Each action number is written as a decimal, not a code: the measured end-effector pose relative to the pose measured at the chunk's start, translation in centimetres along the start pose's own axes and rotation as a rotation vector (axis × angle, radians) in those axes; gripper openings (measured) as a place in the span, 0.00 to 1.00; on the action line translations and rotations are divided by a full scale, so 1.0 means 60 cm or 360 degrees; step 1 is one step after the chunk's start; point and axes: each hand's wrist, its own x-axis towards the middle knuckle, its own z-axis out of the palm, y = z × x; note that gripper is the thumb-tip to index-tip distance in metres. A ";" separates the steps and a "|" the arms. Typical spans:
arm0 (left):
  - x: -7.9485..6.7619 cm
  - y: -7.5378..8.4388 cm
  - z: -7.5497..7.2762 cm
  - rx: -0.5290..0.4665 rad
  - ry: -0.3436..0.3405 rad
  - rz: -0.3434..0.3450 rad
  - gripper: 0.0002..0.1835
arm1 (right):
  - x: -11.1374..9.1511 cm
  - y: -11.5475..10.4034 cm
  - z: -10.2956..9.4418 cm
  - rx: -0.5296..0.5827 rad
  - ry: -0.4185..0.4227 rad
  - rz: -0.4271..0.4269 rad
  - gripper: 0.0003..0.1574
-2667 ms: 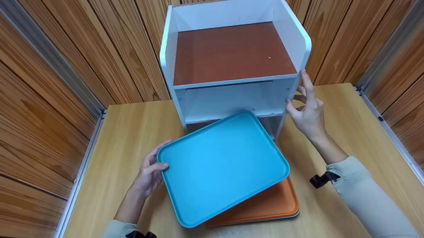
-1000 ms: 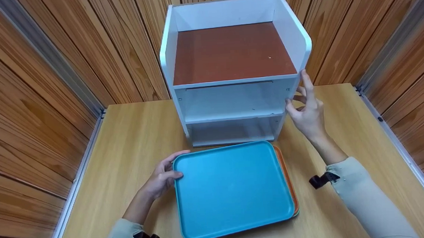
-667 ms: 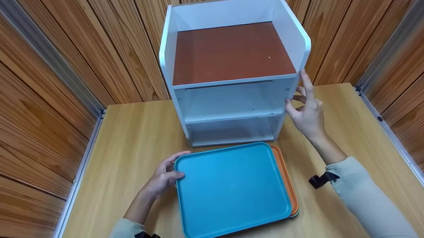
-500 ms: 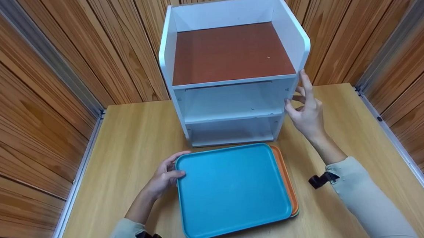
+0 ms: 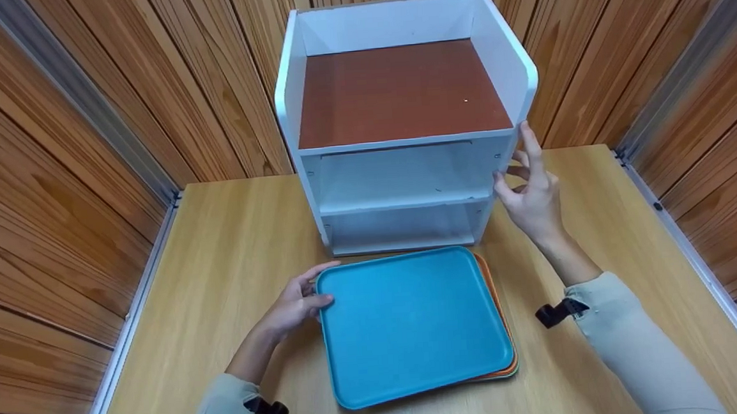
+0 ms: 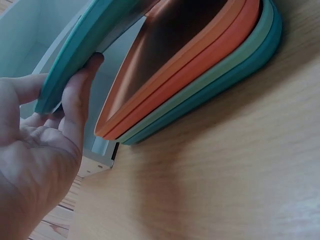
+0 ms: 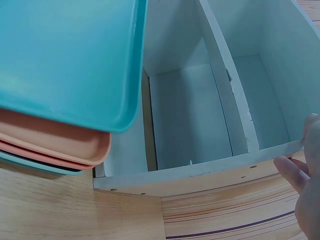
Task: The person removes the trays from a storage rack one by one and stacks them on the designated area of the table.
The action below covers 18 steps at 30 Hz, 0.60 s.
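Note:
My left hand [image 5: 297, 304] pinches the left edge of a blue tray [image 5: 414, 326], thumb on top and fingers beneath. This tray lies askew over a stack of several trays, whose top orange tray [image 7: 60, 135] shows at its right side. In the left wrist view, the held edge is clear of the stacked trays [image 6: 185, 65], which are orange, reddish, green and teal. My right hand [image 5: 537, 200] holds the right side panel of a white shelf unit [image 5: 406, 201], with the thumb at its front edge and the index finger stretched along the outside.
The shelf unit has a brown top board [image 5: 400, 93] with raised sides, above two open compartments. It stands on a wooden table [image 5: 236, 240], just behind the trays. Wood-panelled walls [image 5: 52, 156] enclose the table at the back and both sides.
The blue tray, first raised and tilted before the lower shelves, has come down toward me over the stack, levelled, then shifted slightly right. My right hand keeps its place on the shelf unit.

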 end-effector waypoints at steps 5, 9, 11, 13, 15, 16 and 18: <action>0.003 -0.001 -0.001 0.0074 0.0061 0.0005 0.38 | 0.000 -0.004 0.000 -0.0004 -0.0002 0.0008 0.52; 0.007 -0.004 -0.002 0.0039 0.0155 -0.0004 0.39 | 0.002 -0.005 0.000 -0.0017 0.0002 -0.0008 0.52; 0.010 -0.006 -0.001 0.0003 0.0207 -0.0003 0.39 | 0.002 -0.005 0.000 -0.0018 0.0008 -0.0015 0.51; 0.013 -0.008 0.000 -0.0040 0.0265 -0.0010 0.38 | 0.002 -0.003 0.000 -0.0018 0.0005 -0.0019 0.52; 0.015 -0.009 0.001 -0.0064 0.0308 -0.0006 0.37 | 0.002 -0.002 0.000 -0.0020 0.0003 -0.0016 0.52; 0.016 -0.009 0.002 -0.0069 0.0324 -0.0003 0.36 | 0.001 -0.001 0.001 -0.0022 0.0001 -0.0012 0.52; 0.017 -0.008 0.004 -0.0057 0.0345 0.0009 0.35 | 0.000 0.000 0.001 -0.0027 -0.0007 -0.0001 0.52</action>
